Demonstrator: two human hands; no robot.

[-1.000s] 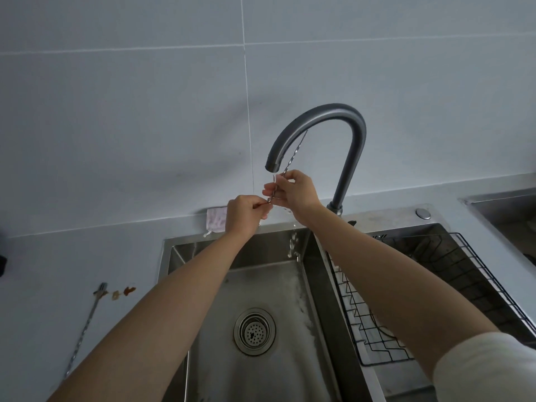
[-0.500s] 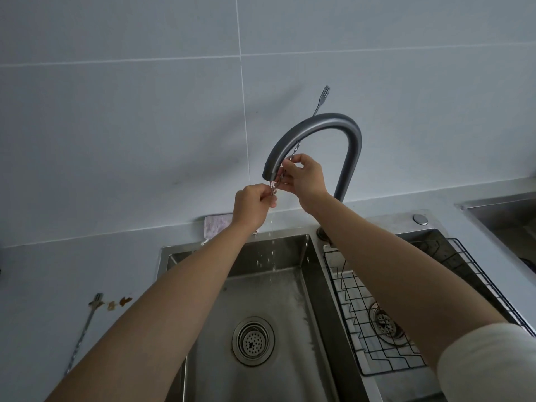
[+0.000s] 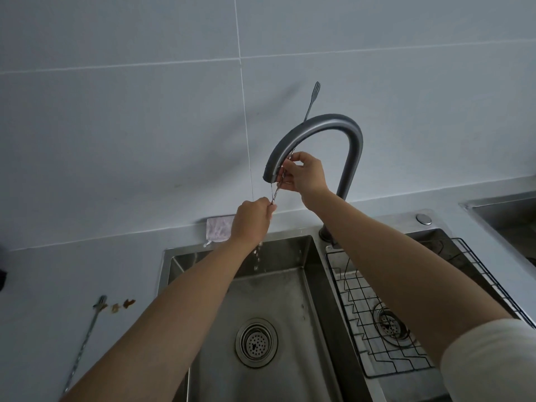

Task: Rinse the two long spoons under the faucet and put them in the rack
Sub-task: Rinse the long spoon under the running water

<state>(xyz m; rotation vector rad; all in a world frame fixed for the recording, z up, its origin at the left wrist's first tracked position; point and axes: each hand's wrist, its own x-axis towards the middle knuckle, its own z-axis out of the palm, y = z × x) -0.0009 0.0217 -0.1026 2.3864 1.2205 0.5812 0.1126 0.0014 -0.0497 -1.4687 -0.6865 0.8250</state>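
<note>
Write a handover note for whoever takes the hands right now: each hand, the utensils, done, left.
Left hand: pinching the lower end of a long twisted-handle utensil.
Right hand: gripping its shaft by the faucet spout; the forked tip pokes up behind the arch. Water runs down into the left sink basin.
Second long utensil: on the counter, left of the sink, untouched.
Wire rack, in the right basin, holds no utensil.
Left: finish this rinse, rack it, rinse and rack the second.
</note>
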